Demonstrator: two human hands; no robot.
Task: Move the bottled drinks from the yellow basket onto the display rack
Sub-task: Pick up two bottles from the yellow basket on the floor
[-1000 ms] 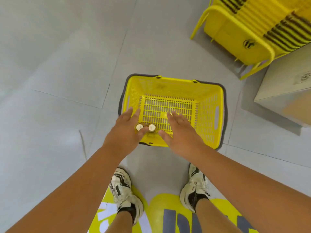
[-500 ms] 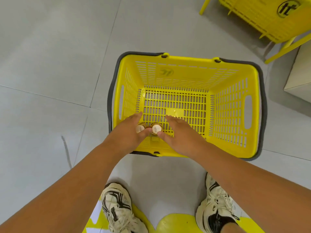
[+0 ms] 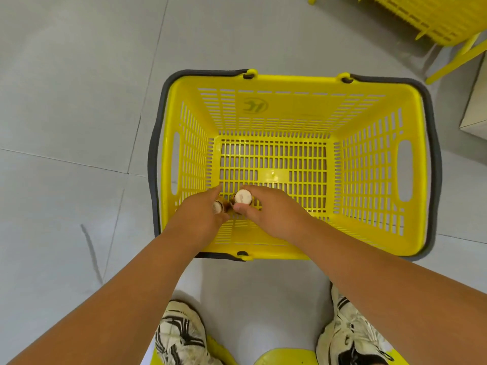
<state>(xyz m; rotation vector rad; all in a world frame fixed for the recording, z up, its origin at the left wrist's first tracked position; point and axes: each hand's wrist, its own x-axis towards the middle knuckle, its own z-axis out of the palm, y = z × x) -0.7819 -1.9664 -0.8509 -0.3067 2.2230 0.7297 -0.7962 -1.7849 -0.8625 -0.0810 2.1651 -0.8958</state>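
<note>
Head view, looking straight down: both hands were lowered into the yellow basket [image 3: 295, 109], which stood on a pale grey tiled floor [image 3: 66, 101]. The left hand [image 3: 200, 217] had its fingers curled round one bottled drink [image 3: 217, 206], of which little but the white cap showed. The right hand [image 3: 274, 212] pinched the second bottle [image 3: 243, 197] just below its cap, thumb on the near side. The two bottles stood almost touching, near the basket's front-left corner; no other drinks were visible on the slatted bottom.

Judged risks: grips taken high at the neck could slip during the lift; the closely set bottles could knock together; a bottle base could catch on the basket wall on the way out. The display rack was not in view, so the carry would start unsighted.

Surroundings: a stack of yellow baskets [image 3: 432, 19] stood at upper right, a pale cabinet corner [image 3: 477, 111] at the right edge, a yellow floor marking [image 3: 284, 358] between the shoes [image 3: 179, 335].
</note>
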